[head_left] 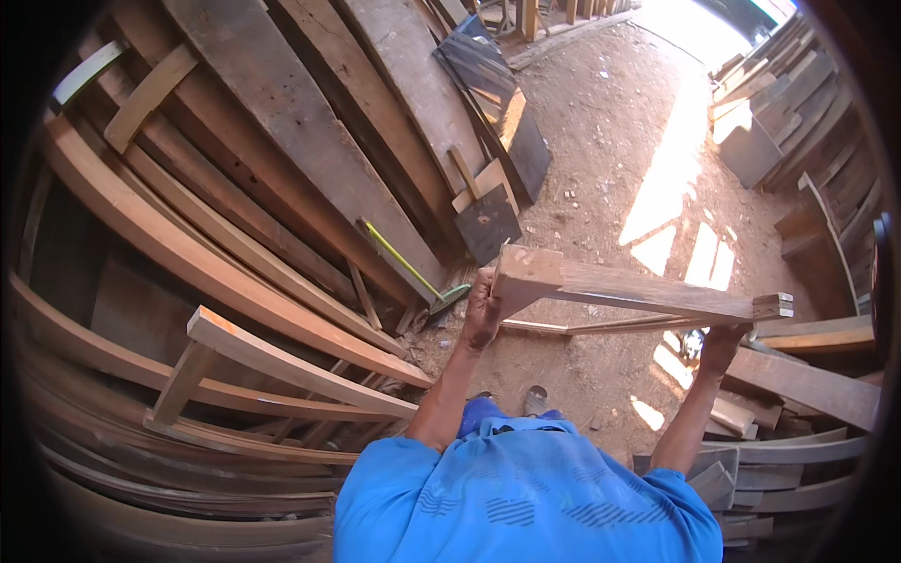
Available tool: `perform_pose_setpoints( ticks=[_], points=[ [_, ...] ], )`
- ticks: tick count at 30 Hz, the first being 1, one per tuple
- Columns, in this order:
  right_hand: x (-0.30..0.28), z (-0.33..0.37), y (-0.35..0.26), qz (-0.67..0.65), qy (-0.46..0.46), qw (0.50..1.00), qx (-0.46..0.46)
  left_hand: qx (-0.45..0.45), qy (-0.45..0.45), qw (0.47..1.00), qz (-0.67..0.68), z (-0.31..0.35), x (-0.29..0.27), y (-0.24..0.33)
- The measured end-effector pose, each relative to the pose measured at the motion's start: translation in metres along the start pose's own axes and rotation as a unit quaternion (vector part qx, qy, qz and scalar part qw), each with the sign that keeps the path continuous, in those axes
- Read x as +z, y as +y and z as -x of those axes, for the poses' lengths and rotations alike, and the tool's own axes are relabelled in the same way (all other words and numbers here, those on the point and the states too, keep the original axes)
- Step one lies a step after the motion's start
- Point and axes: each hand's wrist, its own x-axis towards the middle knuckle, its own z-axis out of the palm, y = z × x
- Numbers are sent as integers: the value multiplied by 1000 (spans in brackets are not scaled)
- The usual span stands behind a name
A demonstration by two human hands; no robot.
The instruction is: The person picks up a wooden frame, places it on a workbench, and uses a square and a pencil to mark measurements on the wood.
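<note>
I hold a wooden frame (657, 289) out in front of me, above the dirt floor. Its thick near beam runs across from left to right, and thinner rails (610, 326) show below and beyond it. My left hand (482, 314) is closed around the frame's left end, by a wide wooden block. At the other end, my right hand (723, 345) grips from underneath, just short of the jointed tip; the beam hides most of its fingers.
Long planks (319, 141) lean densely on the left, with a broom with a yellow-green handle (399, 258) at their foot. A dark flat board (488, 225) stands ahead of my left hand. Stacked timber (807, 385) lines the right side. The dirt floor (591, 169) stretches between towards bright light.
</note>
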Motion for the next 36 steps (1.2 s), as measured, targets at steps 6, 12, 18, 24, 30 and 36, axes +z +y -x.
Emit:
perform_pose_setpoints(
  ticks=[6,12,18,24,30,36],
  points=[
    [-18,33,-74,-700,-44,671,239,32,-73,982,-174,36,-26,10],
    [-41,84,-77,-593,-39,757,272,24,-138,936,-322,103,-58,-4],
    [-63,120,-73,-639,-100,713,270,60,-136,920,-362,157,-81,-38],
    [-73,132,-34,-646,-111,710,257,75,-117,909,-392,160,-84,-40],
    [-88,133,-18,-627,-128,724,257,126,-82,838,-525,159,-83,-51],
    [-57,123,-51,-641,-86,717,261,108,-30,904,-413,177,-109,-82]
  ],
)
